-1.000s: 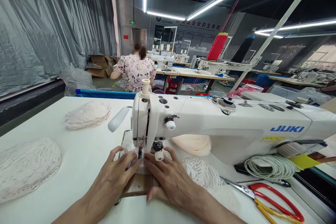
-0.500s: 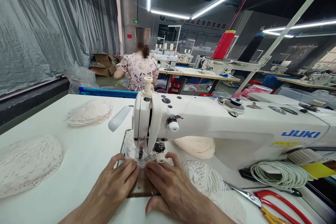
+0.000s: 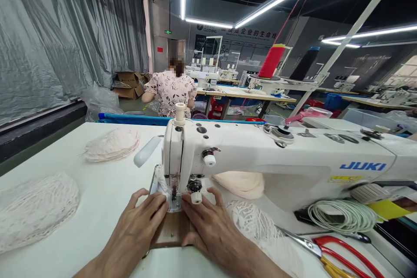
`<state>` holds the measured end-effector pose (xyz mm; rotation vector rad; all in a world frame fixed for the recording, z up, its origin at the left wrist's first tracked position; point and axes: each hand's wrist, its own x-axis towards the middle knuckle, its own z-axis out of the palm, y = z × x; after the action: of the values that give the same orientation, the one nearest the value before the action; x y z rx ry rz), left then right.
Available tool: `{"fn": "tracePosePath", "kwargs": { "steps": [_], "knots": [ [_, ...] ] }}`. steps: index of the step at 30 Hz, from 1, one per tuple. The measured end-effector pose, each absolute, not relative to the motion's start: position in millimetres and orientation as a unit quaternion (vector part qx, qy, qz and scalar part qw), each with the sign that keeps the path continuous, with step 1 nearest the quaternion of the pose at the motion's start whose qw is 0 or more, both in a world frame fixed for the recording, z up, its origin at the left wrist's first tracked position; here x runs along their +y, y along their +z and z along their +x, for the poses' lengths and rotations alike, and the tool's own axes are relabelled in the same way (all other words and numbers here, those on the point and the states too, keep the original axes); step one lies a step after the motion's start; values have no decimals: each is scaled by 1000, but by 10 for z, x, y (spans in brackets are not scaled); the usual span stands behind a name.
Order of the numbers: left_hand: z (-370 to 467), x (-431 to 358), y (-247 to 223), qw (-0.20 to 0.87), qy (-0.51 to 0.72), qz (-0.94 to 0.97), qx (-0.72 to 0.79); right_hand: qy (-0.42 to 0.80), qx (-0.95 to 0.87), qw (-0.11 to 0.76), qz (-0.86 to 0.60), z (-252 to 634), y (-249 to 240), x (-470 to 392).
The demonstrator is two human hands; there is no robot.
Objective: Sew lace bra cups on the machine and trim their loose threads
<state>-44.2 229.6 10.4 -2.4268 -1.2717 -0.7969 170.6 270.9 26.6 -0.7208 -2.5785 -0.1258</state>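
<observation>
White tabletop; lace just beyond hands

The left hand and right hand rest their fingertips beside the presser foot of a white sewing machine, at white lace. On the left of the white surface lie 2 lace piles, 1 near and 1 far. Right of the hands, scissors lie beside more lace. On the far side, 1 co-worker faces away.
</observation>
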Motion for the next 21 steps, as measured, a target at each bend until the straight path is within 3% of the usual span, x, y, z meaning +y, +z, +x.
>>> {"fn": "tracePosePath", "kwargs": {
  "steps": [7,12,21],
  "knots": [
    [-500,2477,140,196,-279,-842,-418,-33,-930,226,-287,1634,286,2707],
    [-508,2572,205,164,-248,-858,-418,-30,-925,248,-285,1631,305,2683],
    [-635,1730,376,149,-240,-852,-441,-20,-950,215,-227,1507,364,2482]
  ]
}}
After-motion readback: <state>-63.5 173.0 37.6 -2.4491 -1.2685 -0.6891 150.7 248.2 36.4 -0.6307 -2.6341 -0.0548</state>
